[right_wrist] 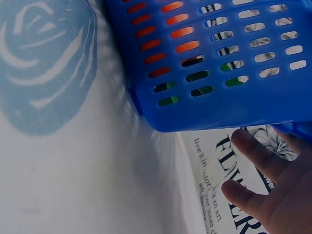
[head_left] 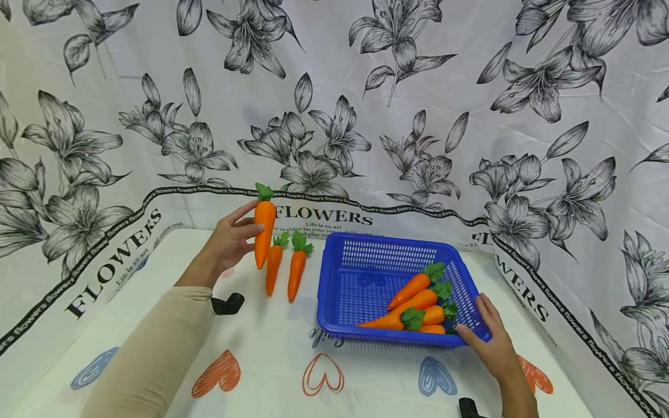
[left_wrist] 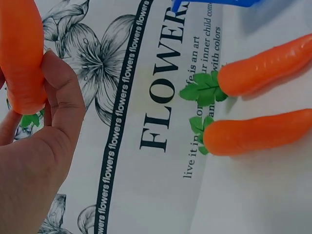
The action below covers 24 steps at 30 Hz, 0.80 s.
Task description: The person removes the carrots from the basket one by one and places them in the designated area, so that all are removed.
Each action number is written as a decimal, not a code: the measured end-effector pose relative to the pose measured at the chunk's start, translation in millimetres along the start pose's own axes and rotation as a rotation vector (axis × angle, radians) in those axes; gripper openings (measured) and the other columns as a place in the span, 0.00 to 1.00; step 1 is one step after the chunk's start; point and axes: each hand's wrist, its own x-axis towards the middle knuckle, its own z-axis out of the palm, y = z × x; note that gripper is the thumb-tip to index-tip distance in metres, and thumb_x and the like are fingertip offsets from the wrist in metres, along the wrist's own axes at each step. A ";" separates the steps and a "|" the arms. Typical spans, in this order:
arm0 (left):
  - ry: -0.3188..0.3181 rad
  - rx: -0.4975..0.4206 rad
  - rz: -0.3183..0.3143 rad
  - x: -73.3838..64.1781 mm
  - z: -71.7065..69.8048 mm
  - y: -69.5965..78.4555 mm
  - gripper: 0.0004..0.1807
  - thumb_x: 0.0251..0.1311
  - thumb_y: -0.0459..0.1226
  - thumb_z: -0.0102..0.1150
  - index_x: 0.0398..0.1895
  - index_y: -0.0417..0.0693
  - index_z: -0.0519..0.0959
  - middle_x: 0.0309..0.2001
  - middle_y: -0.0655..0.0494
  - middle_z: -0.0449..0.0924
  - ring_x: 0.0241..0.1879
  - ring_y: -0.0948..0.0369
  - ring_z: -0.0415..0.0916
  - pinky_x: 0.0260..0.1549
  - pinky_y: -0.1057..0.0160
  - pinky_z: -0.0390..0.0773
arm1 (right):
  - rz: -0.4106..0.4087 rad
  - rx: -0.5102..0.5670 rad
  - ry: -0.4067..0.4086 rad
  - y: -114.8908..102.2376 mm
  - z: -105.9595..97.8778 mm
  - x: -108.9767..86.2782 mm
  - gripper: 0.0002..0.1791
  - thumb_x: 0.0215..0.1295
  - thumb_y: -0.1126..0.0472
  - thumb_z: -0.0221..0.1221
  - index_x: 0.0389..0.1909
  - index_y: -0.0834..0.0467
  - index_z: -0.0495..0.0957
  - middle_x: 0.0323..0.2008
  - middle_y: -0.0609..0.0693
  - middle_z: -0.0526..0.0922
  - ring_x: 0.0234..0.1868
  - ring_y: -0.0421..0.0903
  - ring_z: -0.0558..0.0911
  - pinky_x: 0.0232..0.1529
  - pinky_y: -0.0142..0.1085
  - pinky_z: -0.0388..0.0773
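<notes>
My left hand (head_left: 233, 235) holds an orange carrot (head_left: 265, 226) with a green leafy top upright above the table, thumb on one side and fingers on the other. In the left wrist view the same carrot (left_wrist: 22, 53) fills the upper left corner. Just to the right of that hand, two more carrots lie side by side, a nearer carrot (head_left: 273, 270) and a farther carrot (head_left: 297, 275). My right hand (head_left: 492, 343) rests at the near right corner of a blue plastic basket (head_left: 326, 290), fingers extended along its outside. Several carrots (head_left: 410, 290) lie in the basket's right part.
A white tablecloth (head_left: 272, 348) with printed hearts covers the table. Behind it hangs a white flower-print cloth (head_left: 324, 75). Black wrist-camera parts show at the left wrist (head_left: 228, 303) and the right wrist (head_left: 468, 408).
</notes>
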 end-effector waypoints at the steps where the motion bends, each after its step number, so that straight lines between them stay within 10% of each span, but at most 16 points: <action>1: 0.005 -0.002 -0.003 -0.2 -2.2 -0.8 0.39 0.60 0.28 0.63 0.74 0.58 0.61 0.54 0.45 0.66 0.48 0.52 0.73 0.43 0.51 0.80 | 0.000 -0.001 0.000 0.3 0.1 0.0 0.45 0.64 0.57 0.62 0.76 0.57 0.47 0.75 0.55 0.41 0.72 0.65 0.43 0.61 0.69 0.46; 24: 0.120 0.061 -0.108 -0.2 -37.7 -18.7 0.42 0.60 0.32 0.65 0.74 0.66 0.59 0.60 0.48 0.64 0.51 0.51 0.70 0.44 0.53 0.78 | 0.012 0.004 -0.004 0.4 -0.1 0.6 0.45 0.64 0.56 0.61 0.76 0.56 0.47 0.76 0.55 0.40 0.72 0.65 0.42 0.61 0.69 0.45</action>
